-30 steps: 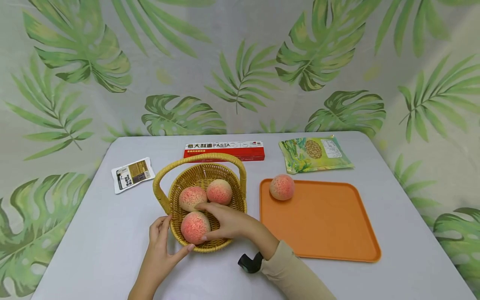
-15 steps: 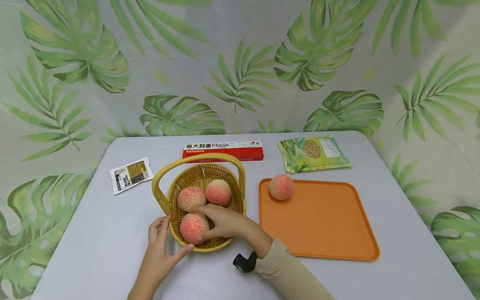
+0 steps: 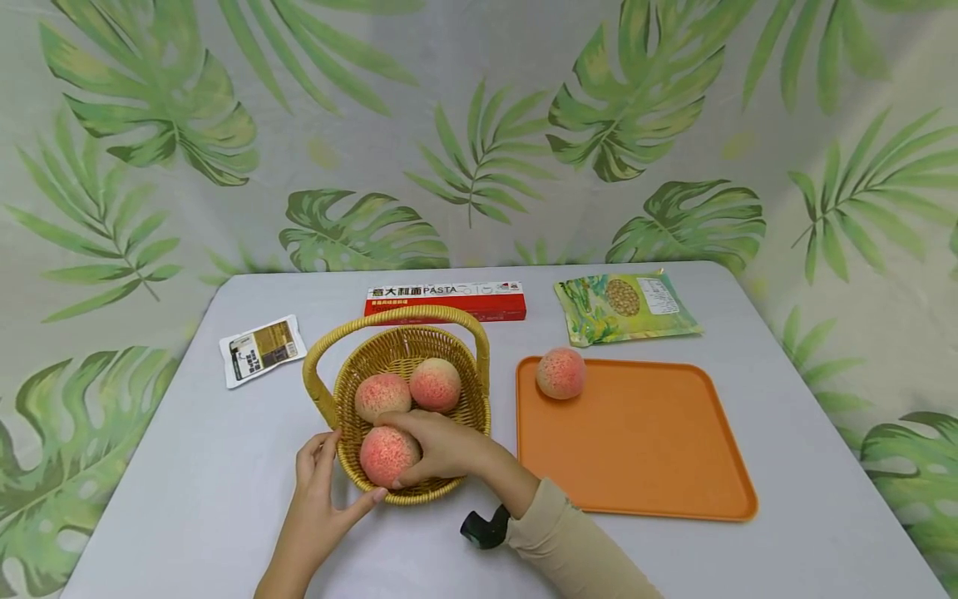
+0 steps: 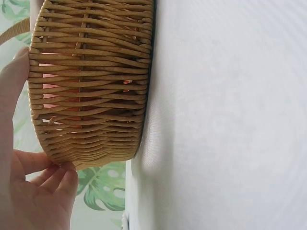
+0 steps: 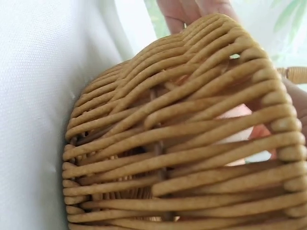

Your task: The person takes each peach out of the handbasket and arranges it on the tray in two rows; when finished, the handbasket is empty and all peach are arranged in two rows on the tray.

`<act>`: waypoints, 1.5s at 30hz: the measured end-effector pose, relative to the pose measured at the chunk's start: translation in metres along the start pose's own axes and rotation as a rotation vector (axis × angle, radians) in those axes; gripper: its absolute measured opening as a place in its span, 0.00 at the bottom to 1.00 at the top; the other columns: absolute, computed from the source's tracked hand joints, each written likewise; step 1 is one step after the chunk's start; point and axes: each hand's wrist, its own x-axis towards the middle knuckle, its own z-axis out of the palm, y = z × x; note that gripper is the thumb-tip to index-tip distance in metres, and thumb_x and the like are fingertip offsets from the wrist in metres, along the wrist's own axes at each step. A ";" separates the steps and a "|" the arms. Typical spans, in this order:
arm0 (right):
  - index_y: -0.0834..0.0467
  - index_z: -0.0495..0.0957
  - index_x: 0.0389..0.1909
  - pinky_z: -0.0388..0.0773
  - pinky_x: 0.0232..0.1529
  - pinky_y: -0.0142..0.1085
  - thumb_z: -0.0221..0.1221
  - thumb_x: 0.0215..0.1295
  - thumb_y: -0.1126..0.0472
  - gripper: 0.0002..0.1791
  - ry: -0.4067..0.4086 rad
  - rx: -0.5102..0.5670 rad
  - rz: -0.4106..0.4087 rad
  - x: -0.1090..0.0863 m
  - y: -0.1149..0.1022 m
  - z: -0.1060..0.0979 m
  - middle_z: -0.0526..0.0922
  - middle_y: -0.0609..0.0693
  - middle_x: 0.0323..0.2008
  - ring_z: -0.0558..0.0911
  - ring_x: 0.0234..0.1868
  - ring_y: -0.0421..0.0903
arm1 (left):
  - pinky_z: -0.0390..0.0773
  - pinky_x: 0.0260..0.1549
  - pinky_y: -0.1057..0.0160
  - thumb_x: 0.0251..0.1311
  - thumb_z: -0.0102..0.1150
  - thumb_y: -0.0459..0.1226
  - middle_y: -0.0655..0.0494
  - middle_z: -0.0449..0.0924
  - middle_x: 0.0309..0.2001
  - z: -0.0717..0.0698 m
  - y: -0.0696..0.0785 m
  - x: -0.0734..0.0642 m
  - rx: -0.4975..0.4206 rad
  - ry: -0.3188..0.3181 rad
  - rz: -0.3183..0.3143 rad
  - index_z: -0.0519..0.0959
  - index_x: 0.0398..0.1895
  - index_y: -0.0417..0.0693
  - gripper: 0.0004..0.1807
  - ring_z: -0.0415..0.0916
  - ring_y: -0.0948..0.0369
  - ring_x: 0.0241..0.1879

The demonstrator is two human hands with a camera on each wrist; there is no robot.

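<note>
I have the right hand (image 3: pixel 441 449) pinching the near peach (image 3: pixel 387 457) between thumb and fingers, at seven o'clock inside the basket (image 3: pixel 374 359); I can't tell whether it carries any weight. The left hand (image 3: pixel 322 491) holds the rim from about seven to nine o'clock, thumb spread away from its fingers. To do this well, I'd grip lightly at the peach's widest part, brace the wicker against tipping, and avoid nudging the ten-o'clock peach (image 3: pixel 383 396).

I count four peaches: those two, a one-o'clock peach (image 3: pixel 437 384), and a tray peach (image 3: pixel 561 373) at the ten-o'clock corner. Around my basket, one each: pasta box (image 3: pixel 471 301) at twelve, green bag (image 3: pixel 621 304) at two, orange tray (image 3: pixel 644 441) at three, sachet (image 3: pixel 262 351) at ten.
</note>
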 end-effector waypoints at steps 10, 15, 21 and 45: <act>0.43 0.62 0.61 0.70 0.48 0.39 0.68 0.43 0.45 0.41 0.159 0.094 -0.024 -0.016 -0.003 -0.015 0.66 0.47 0.54 0.68 0.52 0.40 | 0.65 0.47 0.40 0.37 0.73 0.46 0.41 0.51 0.58 -0.001 0.000 -0.001 0.004 -0.023 -0.035 0.56 0.64 0.37 0.51 0.57 0.44 0.56; 0.44 0.62 0.61 0.69 0.50 0.42 0.69 0.42 0.49 0.42 0.265 0.176 -0.106 -0.033 -0.008 -0.029 0.64 0.44 0.58 0.65 0.56 0.41 | 0.64 0.47 0.41 0.36 0.73 0.45 0.39 0.52 0.57 0.000 0.000 0.000 0.004 -0.010 -0.010 0.56 0.63 0.35 0.51 0.57 0.45 0.55; 0.51 0.62 0.60 0.68 0.52 0.44 0.70 0.42 0.55 0.41 0.443 0.287 -0.241 -0.063 -0.008 -0.052 0.63 0.47 0.58 0.64 0.58 0.46 | 0.63 0.48 0.42 0.37 0.73 0.45 0.40 0.52 0.57 0.001 0.001 0.001 -0.001 -0.010 -0.009 0.56 0.63 0.36 0.51 0.56 0.46 0.56; 0.60 0.53 0.63 0.67 0.47 0.25 0.64 0.47 0.74 0.42 1.097 0.349 0.322 -0.181 0.133 -0.088 0.60 0.53 0.57 0.66 0.51 0.44 | 0.63 0.48 0.41 0.36 0.73 0.45 0.40 0.52 0.57 0.000 -0.001 0.001 -0.003 -0.008 -0.007 0.56 0.63 0.36 0.51 0.56 0.45 0.56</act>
